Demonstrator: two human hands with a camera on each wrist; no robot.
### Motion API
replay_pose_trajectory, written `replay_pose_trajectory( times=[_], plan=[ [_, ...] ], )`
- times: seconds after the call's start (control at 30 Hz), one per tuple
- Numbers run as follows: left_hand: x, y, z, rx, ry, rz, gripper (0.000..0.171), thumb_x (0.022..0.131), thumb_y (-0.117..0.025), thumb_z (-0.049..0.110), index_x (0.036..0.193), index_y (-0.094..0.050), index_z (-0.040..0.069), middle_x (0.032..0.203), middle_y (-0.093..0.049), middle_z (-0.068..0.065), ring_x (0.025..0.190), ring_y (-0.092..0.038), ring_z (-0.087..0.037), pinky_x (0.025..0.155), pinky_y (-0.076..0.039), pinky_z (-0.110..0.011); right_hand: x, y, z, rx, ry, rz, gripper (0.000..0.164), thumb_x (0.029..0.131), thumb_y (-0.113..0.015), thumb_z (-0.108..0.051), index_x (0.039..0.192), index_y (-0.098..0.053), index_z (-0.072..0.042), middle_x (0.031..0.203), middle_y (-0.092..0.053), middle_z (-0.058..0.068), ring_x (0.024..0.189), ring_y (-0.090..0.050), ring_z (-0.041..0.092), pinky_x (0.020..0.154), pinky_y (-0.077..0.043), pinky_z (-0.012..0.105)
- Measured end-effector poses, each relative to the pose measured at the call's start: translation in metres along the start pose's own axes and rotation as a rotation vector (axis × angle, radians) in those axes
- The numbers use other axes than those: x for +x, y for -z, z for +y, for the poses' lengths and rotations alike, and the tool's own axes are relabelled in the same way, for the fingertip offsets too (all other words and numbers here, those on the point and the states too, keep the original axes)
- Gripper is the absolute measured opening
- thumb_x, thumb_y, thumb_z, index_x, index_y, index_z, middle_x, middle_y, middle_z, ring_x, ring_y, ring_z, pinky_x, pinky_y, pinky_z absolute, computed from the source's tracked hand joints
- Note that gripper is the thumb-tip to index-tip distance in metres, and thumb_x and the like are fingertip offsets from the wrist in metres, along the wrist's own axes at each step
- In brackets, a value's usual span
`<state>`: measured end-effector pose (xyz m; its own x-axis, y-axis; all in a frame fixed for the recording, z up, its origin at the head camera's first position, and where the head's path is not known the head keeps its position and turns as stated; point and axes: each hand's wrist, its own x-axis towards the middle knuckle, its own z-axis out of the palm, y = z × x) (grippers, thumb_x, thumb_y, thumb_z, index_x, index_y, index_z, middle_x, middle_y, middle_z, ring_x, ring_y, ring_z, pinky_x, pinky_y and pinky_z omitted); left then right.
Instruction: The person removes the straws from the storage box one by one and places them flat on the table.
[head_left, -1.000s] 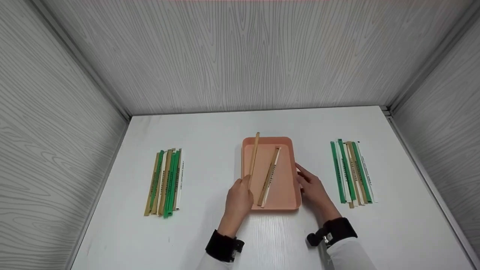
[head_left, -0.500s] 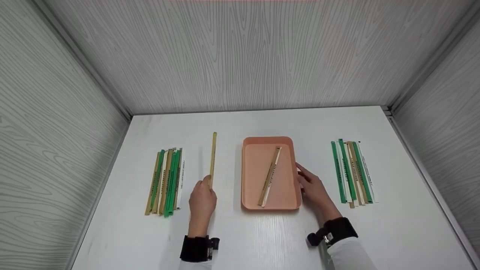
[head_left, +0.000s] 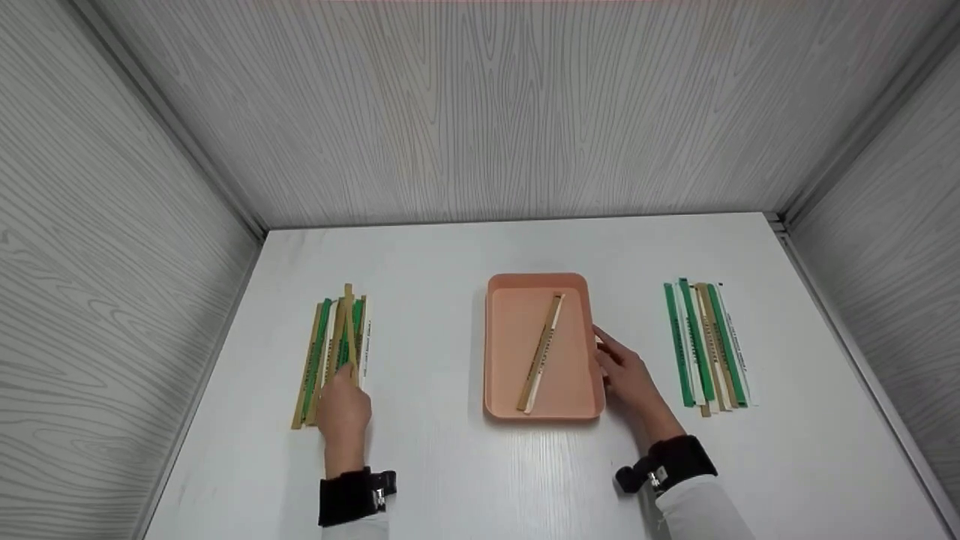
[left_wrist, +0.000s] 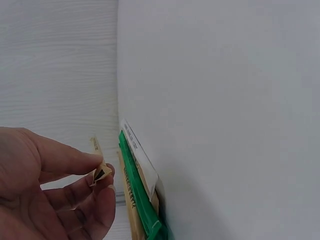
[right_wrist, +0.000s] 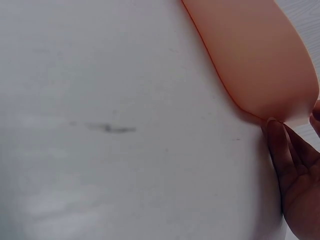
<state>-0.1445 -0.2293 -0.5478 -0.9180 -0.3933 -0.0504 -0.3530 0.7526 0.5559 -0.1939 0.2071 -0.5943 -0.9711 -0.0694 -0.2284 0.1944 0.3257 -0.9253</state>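
In the head view my left hand (head_left: 344, 412) is over the left bundle, its thumb and fingers pinching a brown paper-wrapped straw (head_left: 349, 315) near its lower end. That straw points away from me and overlaps the bundle of green, brown and white wrapped straws (head_left: 309, 367). The left wrist view shows the straw's folded end (left_wrist: 102, 172) between thumb and fingertips, beside the bundle. My right hand (head_left: 630, 382) holds the right side of a pink tray (head_left: 598, 405), thumb and fingers at its wall. Inside the tray lie a brown wrapped straw (head_left: 540, 352) and a white one (head_left: 545, 360), side by side.
Another bundle of green, brown and white wrapped straws (head_left: 709, 345) lies to the right of the tray. The white tabletop (head_left: 480, 480) is enclosed by grey wood-grain panels (head_left: 495, 112) at the back and sides.
My left hand has carried the brown straw leftward, from over the tray to over the left bundle. The right hand and tray have stayed in place.
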Motion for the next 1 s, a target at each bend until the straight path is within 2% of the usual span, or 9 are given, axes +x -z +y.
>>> replay_pose_trajectory(
  times=[0.13,0.3,0.63,0.83,1.0],
  plan=[
    [0.002,0.004,-0.006,-0.001,0.017,-0.011,0.044,0.091,-0.048,-0.011,0.134,-0.052,-0.009,0.118,-0.058,-0.036,0.096,-0.062,-0.047,0.065,-0.051,-0.055,-0.001,0.000,0.000,0.013,0.005,0.006,0.049,0.104,-0.050,-0.030,0.151,-0.040,-0.029,0.139,-0.053,0.016,0.091,-0.063,0.025,0.070,-0.053,0.033],
    [0.003,0.006,-0.010,0.010,0.033,-0.024,0.045,0.090,-0.048,-0.012,0.134,-0.054,-0.006,0.122,-0.057,-0.035,0.093,-0.063,-0.045,0.060,-0.051,-0.051,0.000,-0.001,0.000,0.009,-0.002,0.011,0.049,0.103,-0.051,-0.032,0.151,-0.040,-0.030,0.139,-0.052,0.015,0.092,-0.063,0.025,0.071,-0.053,0.033],
    [0.001,0.001,-0.013,0.028,0.007,0.022,0.040,0.089,-0.050,-0.013,0.127,-0.058,-0.009,0.115,-0.059,-0.036,0.100,-0.060,-0.050,0.070,-0.051,-0.058,-0.001,-0.002,0.000,0.007,0.005,0.004,0.050,0.103,-0.050,-0.032,0.152,-0.039,-0.029,0.139,-0.052,0.015,0.091,-0.061,0.024,0.071,-0.052,0.032],
    [-0.001,-0.001,0.000,-0.010,-0.005,0.092,0.037,0.089,-0.053,-0.009,0.126,-0.059,-0.010,0.112,-0.057,-0.037,0.102,-0.057,-0.052,0.071,-0.049,-0.062,-0.001,-0.001,0.000,0.008,0.022,0.002,0.050,0.104,-0.049,-0.028,0.152,-0.038,-0.030,0.136,-0.055,0.013,0.094,-0.062,0.025,0.075,-0.053,0.033],
    [-0.006,-0.010,0.024,-0.077,-0.085,0.084,0.034,0.091,-0.059,-0.003,0.125,-0.062,-0.007,0.103,-0.061,-0.029,0.094,-0.060,-0.042,0.070,-0.050,-0.053,-0.001,-0.001,-0.001,-0.012,0.006,0.003,0.049,0.104,-0.049,-0.030,0.152,-0.037,-0.032,0.138,-0.053,0.012,0.097,-0.061,0.025,0.077,-0.052,0.033]
  ],
)
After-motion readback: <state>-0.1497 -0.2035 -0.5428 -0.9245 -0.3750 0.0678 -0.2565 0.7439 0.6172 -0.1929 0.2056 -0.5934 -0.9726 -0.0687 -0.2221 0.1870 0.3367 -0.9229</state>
